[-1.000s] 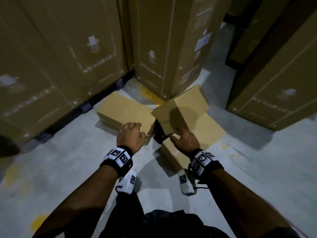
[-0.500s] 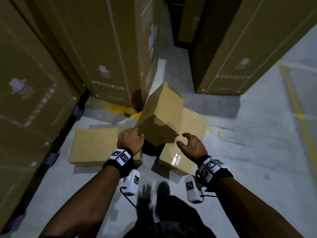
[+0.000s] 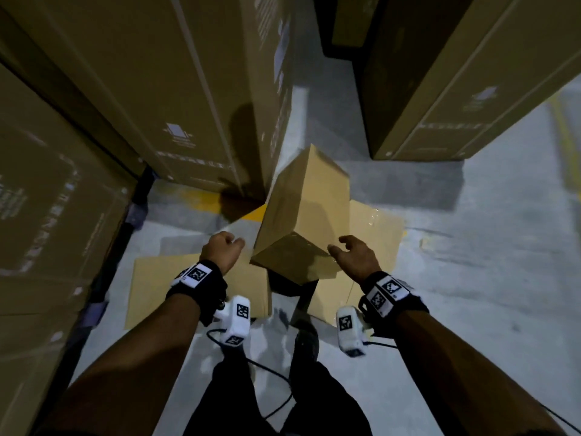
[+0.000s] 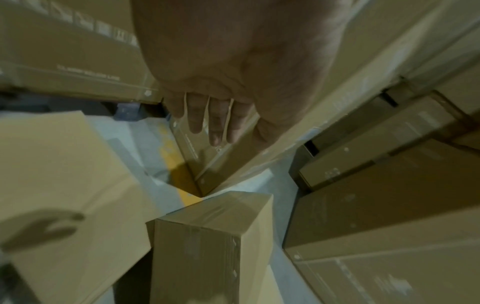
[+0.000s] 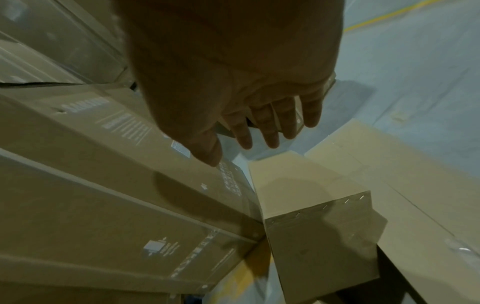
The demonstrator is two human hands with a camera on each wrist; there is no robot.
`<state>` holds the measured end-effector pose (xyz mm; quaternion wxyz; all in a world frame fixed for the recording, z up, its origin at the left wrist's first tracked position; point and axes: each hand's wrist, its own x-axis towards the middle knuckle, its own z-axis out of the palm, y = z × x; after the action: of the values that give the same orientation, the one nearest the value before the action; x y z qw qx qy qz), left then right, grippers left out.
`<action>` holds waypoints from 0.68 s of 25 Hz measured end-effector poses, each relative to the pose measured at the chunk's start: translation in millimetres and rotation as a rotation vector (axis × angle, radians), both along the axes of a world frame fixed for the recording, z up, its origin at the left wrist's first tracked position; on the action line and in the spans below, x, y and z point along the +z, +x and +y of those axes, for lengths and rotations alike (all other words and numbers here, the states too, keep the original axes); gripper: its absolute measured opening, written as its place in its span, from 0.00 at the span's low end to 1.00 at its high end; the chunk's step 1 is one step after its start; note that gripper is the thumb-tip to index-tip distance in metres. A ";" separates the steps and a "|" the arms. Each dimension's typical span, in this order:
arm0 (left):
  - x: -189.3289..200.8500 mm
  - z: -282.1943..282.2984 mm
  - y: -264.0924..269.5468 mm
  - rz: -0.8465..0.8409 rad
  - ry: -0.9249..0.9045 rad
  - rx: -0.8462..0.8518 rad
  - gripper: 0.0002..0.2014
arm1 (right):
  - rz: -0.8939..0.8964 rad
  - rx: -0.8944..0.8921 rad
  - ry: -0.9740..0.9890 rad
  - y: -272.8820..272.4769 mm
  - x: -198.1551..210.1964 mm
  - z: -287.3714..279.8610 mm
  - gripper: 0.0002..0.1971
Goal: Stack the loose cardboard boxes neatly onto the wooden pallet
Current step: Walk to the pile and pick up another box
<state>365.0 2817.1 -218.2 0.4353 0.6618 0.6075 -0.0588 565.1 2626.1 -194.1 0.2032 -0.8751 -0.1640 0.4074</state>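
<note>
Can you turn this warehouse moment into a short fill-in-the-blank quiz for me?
1. The tilted box leans with its far end against a tall ____.
2. Counting the tilted one, ____ loose boxes show around the hands.
3. The flat box under the left hand lies on the ____.
4. The right hand, fingers spread, grips ____.

Missing words: carton; three; floor; nothing
</note>
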 end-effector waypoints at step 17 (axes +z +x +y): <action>-261.8 167.9 125.4 -0.099 -0.532 0.352 0.35 | 0.255 -0.325 -0.072 127.9 -197.4 214.8 0.40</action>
<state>490.4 2985.0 -480.0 0.6257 0.4114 0.6541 -0.1071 693.0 2840.9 -391.5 0.2539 -0.8382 0.0209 0.4822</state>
